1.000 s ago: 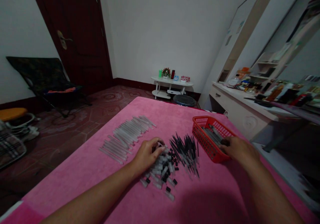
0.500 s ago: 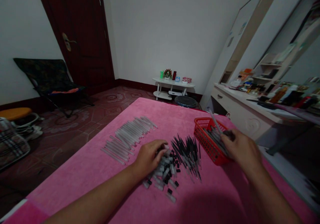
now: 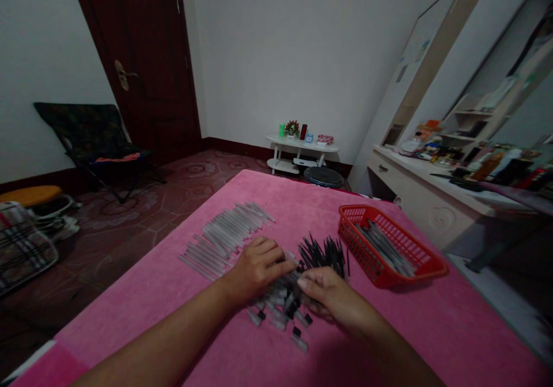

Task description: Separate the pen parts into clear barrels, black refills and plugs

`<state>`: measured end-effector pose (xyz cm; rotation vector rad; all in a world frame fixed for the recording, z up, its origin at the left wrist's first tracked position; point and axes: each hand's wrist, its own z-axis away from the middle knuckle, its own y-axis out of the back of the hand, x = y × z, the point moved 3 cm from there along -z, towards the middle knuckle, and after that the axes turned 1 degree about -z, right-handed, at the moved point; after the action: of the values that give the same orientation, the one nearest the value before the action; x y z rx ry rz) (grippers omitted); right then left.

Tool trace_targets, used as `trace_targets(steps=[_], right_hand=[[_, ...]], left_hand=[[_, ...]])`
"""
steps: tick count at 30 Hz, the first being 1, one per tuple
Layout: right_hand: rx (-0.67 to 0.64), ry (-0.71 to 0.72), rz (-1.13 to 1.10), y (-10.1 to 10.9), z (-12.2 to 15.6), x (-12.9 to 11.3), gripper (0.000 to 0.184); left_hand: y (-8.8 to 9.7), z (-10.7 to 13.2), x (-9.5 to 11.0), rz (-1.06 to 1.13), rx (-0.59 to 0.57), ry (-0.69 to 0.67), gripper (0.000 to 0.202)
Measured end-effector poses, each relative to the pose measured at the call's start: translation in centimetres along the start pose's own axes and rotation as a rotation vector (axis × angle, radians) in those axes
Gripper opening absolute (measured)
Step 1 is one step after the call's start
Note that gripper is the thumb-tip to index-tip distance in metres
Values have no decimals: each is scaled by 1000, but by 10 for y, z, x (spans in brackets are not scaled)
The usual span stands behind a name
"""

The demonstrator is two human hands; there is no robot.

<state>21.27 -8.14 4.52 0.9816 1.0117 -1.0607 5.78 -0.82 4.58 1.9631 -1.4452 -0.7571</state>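
My left hand (image 3: 261,267) is closed, thumb against fingers, over the upper left of a pile of clear pen caps with black pieces (image 3: 279,318). My right hand (image 3: 332,296) meets it from the right, its thumb and fingers pinched together. Whatever the two hands hold is too small and blurred to make out. Just behind my right hand lies a bunch of dark, thin pen refills (image 3: 322,253). Clear pen barrels (image 3: 231,227) lie side by side in a row, left of and beyond my left hand.
A red plastic basket (image 3: 367,267) with several finished-looking pens (image 3: 384,246) stands at the right of the pink-covered table (image 3: 181,312). Further right is a white dresser (image 3: 419,194) crowded with bottles. A low white stand (image 3: 302,143) and a dark round stool (image 3: 323,176) stand beyond the table.
My right hand has moved left from the basket to my left hand, and the pen it held is no longer in sight. My left hand has stayed by the caps.
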Motion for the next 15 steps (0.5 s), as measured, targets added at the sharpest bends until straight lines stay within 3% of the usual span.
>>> trace_targets(steps=[3, 6, 8, 10, 13, 15], right_hand=[[22, 72, 203, 3, 2, -7, 36], [191, 150, 638, 9, 9, -20, 26], [333, 144, 926, 16, 15, -29, 21], [484, 102, 1142, 23, 21, -37, 18], [637, 101, 1227, 29, 24, -43, 16], [594, 141, 1139, 22, 20, -38, 18]], left_hand=[[-1, -1, 4, -13, -109, -6, 19], [-3, -4, 7, 36, -203, 82, 18], [-6, -5, 2, 115, -242, 215, 14], [-8, -4, -11, 225, -236, 445, 13], [-9, 1, -39, 580, -17, 856, 26], [-11, 1, -50, 1023, 234, 1039, 28]])
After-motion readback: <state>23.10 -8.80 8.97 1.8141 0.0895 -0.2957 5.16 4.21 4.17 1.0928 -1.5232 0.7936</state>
